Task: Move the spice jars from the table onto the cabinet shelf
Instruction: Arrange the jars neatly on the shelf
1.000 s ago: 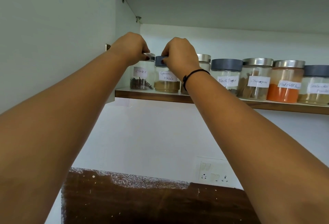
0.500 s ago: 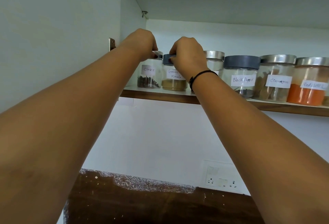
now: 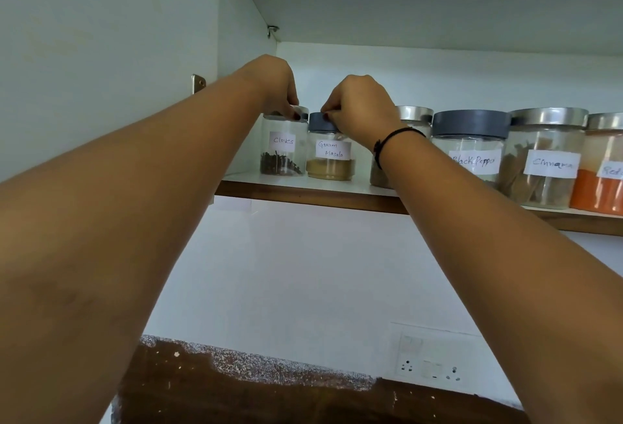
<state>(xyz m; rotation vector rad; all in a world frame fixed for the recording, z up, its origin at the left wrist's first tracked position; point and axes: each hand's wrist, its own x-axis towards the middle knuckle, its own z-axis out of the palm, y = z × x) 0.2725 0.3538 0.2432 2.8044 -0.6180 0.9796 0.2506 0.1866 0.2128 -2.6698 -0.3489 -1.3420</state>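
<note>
Head camera, looking up into the cabinet: your left hand (image 3: pixel 273 86) reaches to the far left end of the shelf (image 3: pixel 303 190). Its fingers are curled down over the silver lid of the Cloves jar (image 3: pixel 282 157) and pinch that lid at its rim. Your right hand (image 3: pixel 360 110) sits just beside it, fingers and thumb curled round the grey lid of the Garam Masala jar (image 3: pixel 331 160). Both jars stand upright on the shelf, side by side; whether their glass touches you cannot tell from here. A black band (image 3: pixel 399 133) circles your right wrist, and that wrist covers most of a silver-lidded jar (image 3: pixel 415 115) next in the row. Further right stand the Black Pepper jar (image 3: pixel 472 154) with a grey lid, the Cinnamon jar (image 3: pixel 547 167) with a silver lid, and a jar of orange-red powder (image 3: pixel 601 187) cut off by the frame edge. Below the shelf runs a white wall (image 3: pixel 303 272) with a switch and socket plate (image 3: pixel 431 363), and under that a dark brown surface (image 3: pixel 269 400) with a speckled edge.
</note>
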